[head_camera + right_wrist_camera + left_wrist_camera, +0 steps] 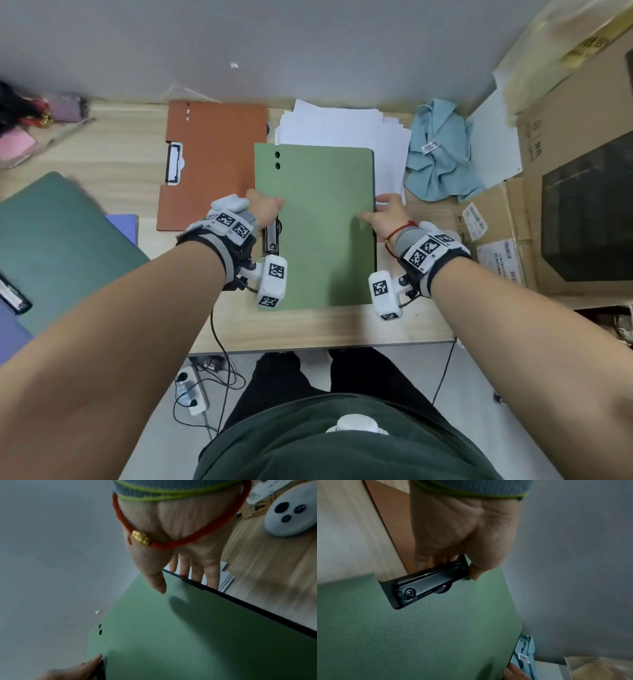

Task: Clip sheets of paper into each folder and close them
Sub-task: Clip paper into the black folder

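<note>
Light green flat card folder, shut, lay mid-surface over the loose white paper sheets. Left hand pinched its black metal clip; right hand gripped the right edge, thumb on top. Risked dragging sheets askew or snapping the clip if lifted unevenly.

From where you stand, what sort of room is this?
Probably an office or a workroom: a wooden desk against a grey wall, with clip folders such as the green folder, a stack of white paper and cardboard boxes beside it.
</note>
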{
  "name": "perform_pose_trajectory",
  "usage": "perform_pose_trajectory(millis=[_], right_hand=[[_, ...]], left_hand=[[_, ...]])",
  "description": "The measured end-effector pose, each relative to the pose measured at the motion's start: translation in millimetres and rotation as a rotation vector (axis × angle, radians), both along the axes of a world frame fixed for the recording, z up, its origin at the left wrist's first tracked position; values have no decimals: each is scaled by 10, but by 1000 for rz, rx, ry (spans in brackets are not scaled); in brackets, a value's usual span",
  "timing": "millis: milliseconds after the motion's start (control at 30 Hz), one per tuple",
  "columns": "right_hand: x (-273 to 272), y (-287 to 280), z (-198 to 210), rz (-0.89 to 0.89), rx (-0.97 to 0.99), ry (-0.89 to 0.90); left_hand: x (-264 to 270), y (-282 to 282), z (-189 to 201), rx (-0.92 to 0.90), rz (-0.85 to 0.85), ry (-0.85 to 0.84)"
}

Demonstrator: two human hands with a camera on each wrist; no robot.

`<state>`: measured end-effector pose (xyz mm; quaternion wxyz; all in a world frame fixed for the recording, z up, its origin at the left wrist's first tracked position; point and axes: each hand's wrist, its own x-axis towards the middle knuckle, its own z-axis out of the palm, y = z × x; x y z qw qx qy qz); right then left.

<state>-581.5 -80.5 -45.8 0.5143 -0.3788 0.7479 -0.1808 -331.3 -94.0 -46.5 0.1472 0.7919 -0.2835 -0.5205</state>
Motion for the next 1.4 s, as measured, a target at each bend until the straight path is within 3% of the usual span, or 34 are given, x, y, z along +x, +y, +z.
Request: perform_pose_trajectory(millis=[300,433,633,900,1067,1167,1300,1400], right_hand=[[10,137,-120,-56,-14,50],[22,153,-192,-24,39,66],[32,99,-248,-48,124,59],[-43,-44,-66,68,64,83],[126,-181,213,30,231,-253],[334,-211,456,134,232,-414],[656,-249,700,335,164,-485],[943,-277,771,447,167,-487]], left_hand=[[260,178,-1145,63,22,-29],[223,189,-945,61,-14,-18],[279,194,-998,117,-77,3],[82,233,-284,168,-177,99],[74,213,10,181,-320,99],[85,138,320,82,-298,115],[84,-18,768,-55,-191,150],[157,-132,971,-237,-269,-1]])
